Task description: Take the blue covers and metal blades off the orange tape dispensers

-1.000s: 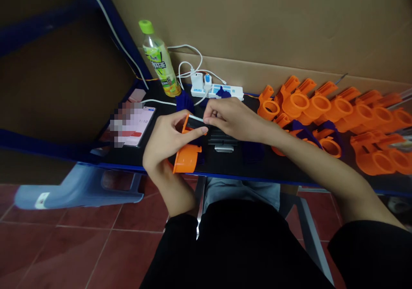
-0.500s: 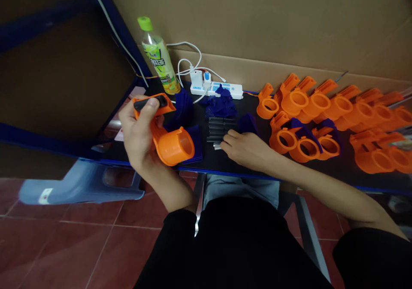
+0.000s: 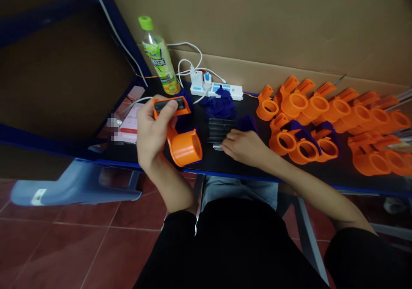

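Note:
My left hand [image 3: 153,130] is wrapped round an orange plastic ring holder [image 3: 186,150], lifted over the left part of the table. The thumb presses on a black insert [image 3: 160,105] in the slot of its handle. Beside several black strips [image 3: 216,130] lying together, my right hand [image 3: 243,146] rests low on the table with its fingers curled. A small silver piece [image 3: 217,147] shows at its fingertips; most of what they grip is hidden.
Orange ring holders [image 3: 337,108] stand in rows at the right. A drink bottle [image 3: 161,63], a white power strip [image 3: 228,90] and crumpled dark blue pieces [image 3: 221,104] sit at the back. A phone [image 3: 130,123] lies left. A blue stool [image 3: 74,181] stands below.
My left hand has shifted right with the orange ring holder, uncovering the phone on the left. My right hand stays by the black strips and has hardly moved.

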Tool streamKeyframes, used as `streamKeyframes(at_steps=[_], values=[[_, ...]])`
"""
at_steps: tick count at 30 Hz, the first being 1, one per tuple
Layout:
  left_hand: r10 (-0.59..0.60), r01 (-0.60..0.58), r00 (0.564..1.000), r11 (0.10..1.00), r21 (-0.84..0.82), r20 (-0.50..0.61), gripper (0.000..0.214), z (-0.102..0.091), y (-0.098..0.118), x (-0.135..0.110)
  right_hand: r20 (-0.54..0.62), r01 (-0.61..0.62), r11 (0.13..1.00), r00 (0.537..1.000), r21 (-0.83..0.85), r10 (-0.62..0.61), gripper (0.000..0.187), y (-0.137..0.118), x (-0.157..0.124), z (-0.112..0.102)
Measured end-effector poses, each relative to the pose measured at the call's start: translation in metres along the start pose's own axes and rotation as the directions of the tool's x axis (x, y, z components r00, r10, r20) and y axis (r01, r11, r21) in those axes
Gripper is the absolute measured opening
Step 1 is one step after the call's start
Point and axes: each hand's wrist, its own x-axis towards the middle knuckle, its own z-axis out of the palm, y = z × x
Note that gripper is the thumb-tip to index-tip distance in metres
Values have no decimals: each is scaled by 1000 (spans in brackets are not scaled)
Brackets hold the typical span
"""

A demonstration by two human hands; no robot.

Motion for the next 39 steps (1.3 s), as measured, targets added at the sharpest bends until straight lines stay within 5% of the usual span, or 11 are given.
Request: streamKeyframes(at_steps=[4,6,15,22,29,39], values=[[36,-46,993,995,88,115,45,12,9,-3,-339,-19,992,939,128,62,38,3,21,-35],[41,-53,988,995,79,151,46,20,14,-4,-385,-8,989,921,144,64,39,2,36,-52],[20,-59,982,977,204,189,41,32,14,-6,-293,37,992,956,120,0,31,21,54,-73],[-43,31,991,995,-95,-129,44,22,-10,11,-35,-107,994,994,7,107,26,64,47,-74],[-47,35,995,991,-131,-92,35,21,-10,12,201,-149,978,964,-143,176,28,61,63,-56],[-41,14,990,980,-197,-133,34,23,-11,13,290,-259,938,902,-231,321,31,48,71,-60]])
